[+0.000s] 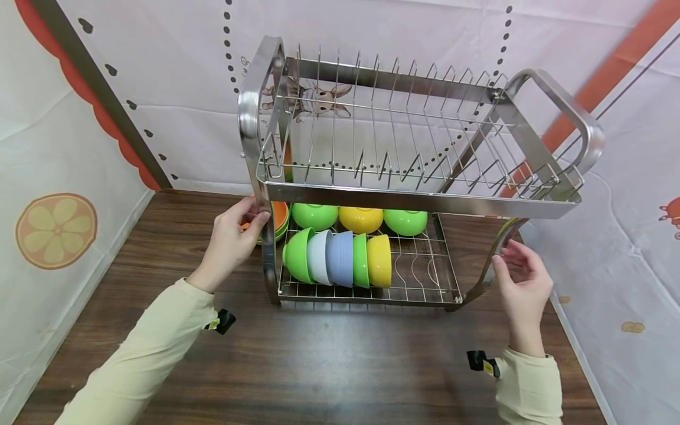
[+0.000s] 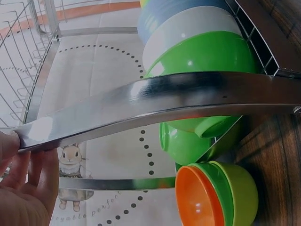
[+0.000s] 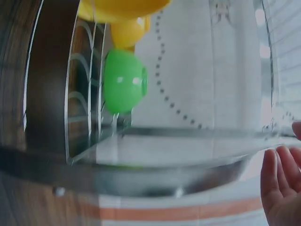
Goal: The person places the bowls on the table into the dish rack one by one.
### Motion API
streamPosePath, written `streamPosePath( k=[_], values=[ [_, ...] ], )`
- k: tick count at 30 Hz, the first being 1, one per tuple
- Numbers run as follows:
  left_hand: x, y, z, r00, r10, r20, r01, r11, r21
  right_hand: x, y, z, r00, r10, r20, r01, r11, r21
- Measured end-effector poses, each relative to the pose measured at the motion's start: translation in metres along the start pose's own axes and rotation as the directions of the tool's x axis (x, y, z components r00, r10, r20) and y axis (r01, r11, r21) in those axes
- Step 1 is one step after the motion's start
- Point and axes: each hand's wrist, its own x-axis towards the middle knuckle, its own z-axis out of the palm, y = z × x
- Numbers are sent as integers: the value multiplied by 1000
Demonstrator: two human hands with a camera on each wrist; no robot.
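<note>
A two-tier metal dish rack [image 1: 419,200] stands on the table, its upper wire tier bare. My left hand [image 1: 234,236] pinches the rack's left upright between thumb and fingers, as the left wrist view also shows. Beside the right upright is my right hand [image 1: 523,283], fingers loosely bent; the upright runs between thumb and fingers without a visible grip. On the lower tier, a front row of nested bowls on their sides holds a green bowl [image 1: 298,255], a white bowl [image 1: 319,257], a blue bowl [image 1: 340,258], another green one and a yellow bowl [image 1: 379,261].
Behind that row, green and yellow bowls [image 1: 361,219] lie upside down. Left of the rack, an orange bowl [image 2: 197,197] is nested with green ones on the brown table [image 1: 340,360]. Printed white cloth [image 1: 159,77] encloses the back and sides.
</note>
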Motion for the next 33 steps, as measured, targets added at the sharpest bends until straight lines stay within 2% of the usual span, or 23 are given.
streamPosePath(
  k=[2,5,9,15,19,24,27,33],
  values=[
    [0,-1,-1,1000,6,7,-6,1000,7,2,6,-3,999,34,-28,-35,998,-56],
    [1,-1,-2,1000,12,12,-13,1000,14,2,14,-5,996,87,-3,-87,986,-141],
    [1,-1,-3,1000,19,17,-19,1000,16,1,18,-4,990,139,37,-132,979,-156],
    [2,0,-3,999,-9,38,10,1000,-30,2,19,-4,989,145,25,-139,977,-162],
    [1,-2,-3,999,-22,41,24,998,-53,3,23,-4,990,139,25,-132,971,-201],
    [2,-8,-3,995,-24,94,35,992,-125,3,21,-5,991,134,18,-125,959,-254],
    [5,-12,-5,989,-25,145,58,974,-221,3,20,-6,991,131,22,-120,954,-274],
    [10,-19,-11,965,-45,257,156,889,-430,2,19,-5,991,127,31,-113,950,-291]
  ],
)
